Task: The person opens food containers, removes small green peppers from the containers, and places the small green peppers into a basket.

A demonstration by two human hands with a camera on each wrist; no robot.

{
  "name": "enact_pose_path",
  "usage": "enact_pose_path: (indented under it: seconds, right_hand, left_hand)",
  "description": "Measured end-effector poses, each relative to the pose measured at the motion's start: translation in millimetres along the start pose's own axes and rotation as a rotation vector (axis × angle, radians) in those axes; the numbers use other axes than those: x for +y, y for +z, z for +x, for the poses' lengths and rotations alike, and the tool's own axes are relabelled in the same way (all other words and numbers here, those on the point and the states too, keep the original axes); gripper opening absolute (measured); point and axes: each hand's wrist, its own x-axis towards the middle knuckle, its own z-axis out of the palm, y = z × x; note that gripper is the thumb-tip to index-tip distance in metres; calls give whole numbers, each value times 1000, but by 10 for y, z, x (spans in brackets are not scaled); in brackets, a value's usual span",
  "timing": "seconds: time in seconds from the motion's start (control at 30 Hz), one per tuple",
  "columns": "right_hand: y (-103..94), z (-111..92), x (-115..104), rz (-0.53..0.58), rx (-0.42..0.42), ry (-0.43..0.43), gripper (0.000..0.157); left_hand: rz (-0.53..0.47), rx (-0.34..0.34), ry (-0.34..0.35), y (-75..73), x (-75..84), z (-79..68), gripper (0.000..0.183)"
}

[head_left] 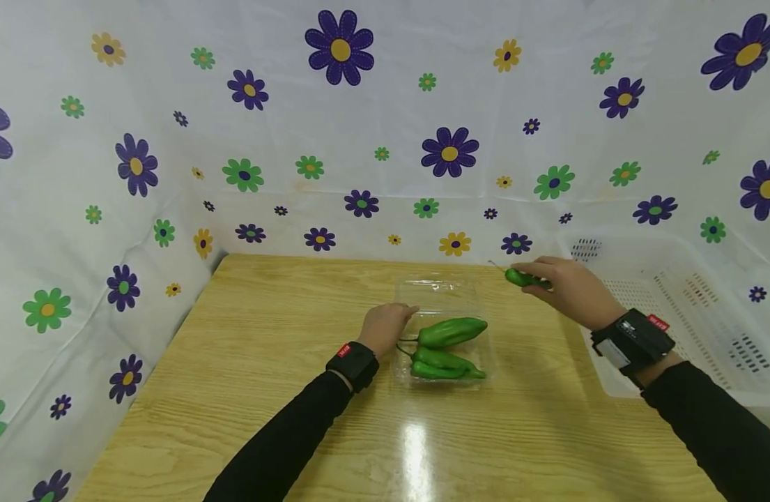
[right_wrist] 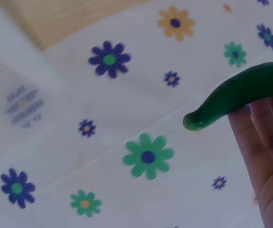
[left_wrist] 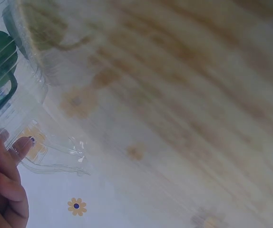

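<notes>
A clear plastic clamshell box lies unfolded on the table, its lid toward the back. Inside its base rests a green pepper, and nearer the front lie more green pepper shapes, close together. My left hand is at the box's left side; in the left wrist view the thumb and fingers pinch its clear edge. Raised above the table to the right of the box, my right hand holds another green pepper, stem pointing left. The right wrist view shows this curved pepper against the fingers.
A white perforated plastic basket stands at the right, beneath and beside my right forearm. The wooden table meets a flower-printed cloth at its back and left edges.
</notes>
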Motion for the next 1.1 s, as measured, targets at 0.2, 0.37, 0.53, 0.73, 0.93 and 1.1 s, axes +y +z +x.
enact_pose_path:
  seconds: [0.2,0.37,0.53,0.73,0.93,1.1]
  right_hand:
    - [-250,-137,535,-48,-12,213,39]
    - [-307,-259,987,-67,-59,332,40]
    - [-204,-363,1384,-75,-77,386,36]
    - [-22,-412,1696,-83,-225,447,39]
    - [193,-397,1827,-48,-300,485,42]
    - [322,-416,1865,-46,-350,490,39]
  left_hand:
    - [-23,14,1,25,0,-10,27]
    - [-24,21,17,32,11,-5,27]
    - [-2,16,13,36,8,-9,28]
    - [-21,18,9,-2,-4,-23,28]
    - [-12,30,16,6,-14,-25,27]
    - [-12,39,17,6,-9,-39,27]
